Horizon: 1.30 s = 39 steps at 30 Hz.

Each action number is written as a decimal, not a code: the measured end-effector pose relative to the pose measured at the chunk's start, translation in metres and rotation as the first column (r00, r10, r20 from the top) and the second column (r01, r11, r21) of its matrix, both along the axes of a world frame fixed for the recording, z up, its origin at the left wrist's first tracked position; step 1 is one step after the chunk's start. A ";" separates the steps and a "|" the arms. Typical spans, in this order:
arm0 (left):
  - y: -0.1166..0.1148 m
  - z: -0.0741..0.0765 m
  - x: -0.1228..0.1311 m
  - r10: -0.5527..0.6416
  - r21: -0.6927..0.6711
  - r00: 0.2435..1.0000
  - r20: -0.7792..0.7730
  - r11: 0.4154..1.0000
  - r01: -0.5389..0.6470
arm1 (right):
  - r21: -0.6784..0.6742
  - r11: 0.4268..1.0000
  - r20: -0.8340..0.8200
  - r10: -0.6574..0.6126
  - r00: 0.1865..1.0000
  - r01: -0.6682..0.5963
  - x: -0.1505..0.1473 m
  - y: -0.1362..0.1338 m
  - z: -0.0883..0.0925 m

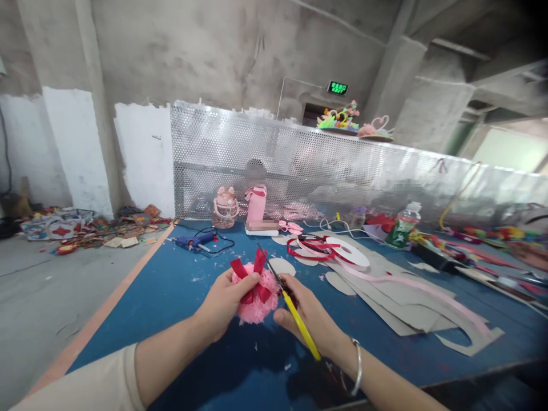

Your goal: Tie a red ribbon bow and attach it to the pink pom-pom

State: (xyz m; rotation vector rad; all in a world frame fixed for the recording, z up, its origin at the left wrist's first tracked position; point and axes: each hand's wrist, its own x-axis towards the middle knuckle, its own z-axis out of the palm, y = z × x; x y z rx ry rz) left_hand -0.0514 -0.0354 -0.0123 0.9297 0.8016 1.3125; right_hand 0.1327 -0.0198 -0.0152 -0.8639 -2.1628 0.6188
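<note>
Pinching the red ribbon bow [259, 261] against a pink fluffy pompom [252, 313], the left hand [225, 294] holds both over the blue table [205, 371]. Two ribbon tails point far, splayed apart. Just right, the right hand [312, 314] grips yellow-handled scissors [303, 330], slanting near-right to far-left, tips beside the right tail.

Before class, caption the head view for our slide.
Left hand holds a fluffy pink piece and red ribbon; right hand, yellow-handled scissors.
</note>
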 end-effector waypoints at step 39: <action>0.000 -0.002 0.002 0.031 0.011 0.997 -0.076 0.999 -0.031 | 0.027 0.994 0.009 -0.102 0.995 0.102 0.005 -0.003 -0.006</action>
